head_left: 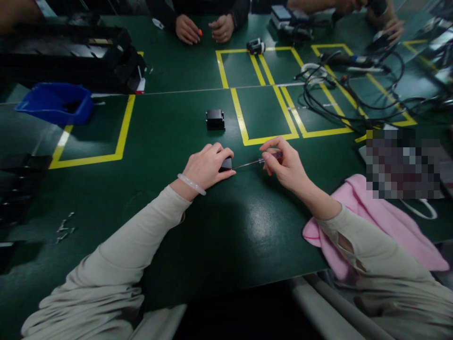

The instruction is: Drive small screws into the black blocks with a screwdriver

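Note:
My left hand (209,166) is closed around a small black block (226,164) on the green table, and its fingers cover most of the block. In my right hand (283,163) is a screwdriver (262,160) with a thin shaft and a purplish clear handle. The shaft lies nearly level and points left, its tip at the right side of the block. Whether a screw sits under the tip is too small to tell. A second black block (215,120), with small bright bits at its sides, rests on the table just beyond my left hand.
Small screws (64,226) lie at the left. Beyond them are a blue bin (56,104) and black trays (71,56). A pink cloth (375,212) lies under my right forearm. Black cables (354,94) spread at the right. Another person's hands (205,29) rest across the table.

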Available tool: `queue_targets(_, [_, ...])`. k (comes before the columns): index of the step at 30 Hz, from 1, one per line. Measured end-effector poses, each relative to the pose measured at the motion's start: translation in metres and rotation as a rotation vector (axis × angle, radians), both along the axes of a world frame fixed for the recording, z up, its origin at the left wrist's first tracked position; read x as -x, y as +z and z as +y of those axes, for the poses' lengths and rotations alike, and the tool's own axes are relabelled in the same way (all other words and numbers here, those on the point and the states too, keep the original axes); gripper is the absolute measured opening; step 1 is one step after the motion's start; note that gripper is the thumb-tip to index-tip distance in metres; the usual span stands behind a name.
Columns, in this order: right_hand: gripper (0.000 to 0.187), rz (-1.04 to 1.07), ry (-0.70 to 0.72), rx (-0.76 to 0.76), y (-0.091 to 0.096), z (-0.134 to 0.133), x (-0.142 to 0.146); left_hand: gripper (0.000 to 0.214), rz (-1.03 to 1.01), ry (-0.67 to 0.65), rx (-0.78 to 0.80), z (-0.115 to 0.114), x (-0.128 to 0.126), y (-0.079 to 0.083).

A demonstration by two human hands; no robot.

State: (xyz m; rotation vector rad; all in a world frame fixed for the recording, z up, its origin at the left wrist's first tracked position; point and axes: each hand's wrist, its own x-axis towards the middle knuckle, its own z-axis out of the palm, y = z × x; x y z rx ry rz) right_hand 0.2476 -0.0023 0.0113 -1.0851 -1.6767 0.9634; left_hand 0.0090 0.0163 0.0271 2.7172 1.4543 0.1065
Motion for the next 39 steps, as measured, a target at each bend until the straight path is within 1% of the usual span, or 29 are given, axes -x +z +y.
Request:
queue_targets(3, [0.022,-0.012,0.003,-0.045,0.0004,-0.0006,-0.0006,0.039,0.003,0.004,0.005,-0.0002,-0.0005,0.0006])
queue_targets(8, [0.023,-0.025,0.006,0.017,-0.0031,0.0003,-0.0019,0.039,0.001,0.003,-0.003,-0.0002,-0.0004,0.0000])
queue_targets(12, [0.020,0.010,0.009,-0.025,-0.0031,0.0005,-0.0014,0.038,0.000,-0.003,-0.015,0.0001,-0.0002,-0.0004])
queue_targets(14, [0.021,0.024,0.011,-0.035,-0.0020,0.0004,-0.0009,0.038,0.001,-0.008,-0.019,0.0004,-0.0001,-0.0006])
queue_targets(19, [0.027,-0.008,0.009,0.011,-0.0011,0.0007,-0.0010,0.039,0.000,-0.009,-0.018,0.0005,0.0001,-0.0011])
queue_targets(22, [0.023,0.007,-0.003,-0.007,-0.0017,0.0007,-0.0007,0.038,-0.001,-0.009,-0.014,0.0001,0.0002,-0.0008])
queue_targets(25, [0.025,0.027,-0.014,-0.029,-0.0020,0.0004,0.0000,0.039,0.002,-0.006,-0.007,-0.0001,0.0003,-0.0006])
queue_targets(30, [0.029,-0.003,-0.006,0.015,-0.0026,0.0004,-0.0002,0.039,0.000,-0.009,-0.011,0.0004,0.0005,-0.0012])
queue_targets(34, [0.022,0.023,-0.002,-0.005,-0.0021,-0.0002,0.0002,0.038,0.000,-0.013,-0.017,0.0004,0.0005,-0.0014])
queue_targets(36, [0.024,0.037,-0.004,-0.023,-0.0018,-0.0003,0.0005,0.038,0.003,-0.009,-0.018,0.0002,0.0004,-0.0012])
queue_targets(39, [0.024,0.019,-0.010,0.002,-0.0022,0.0000,0.0003,0.038,0.012,-0.003,-0.010,-0.0001,0.0002,-0.0007])
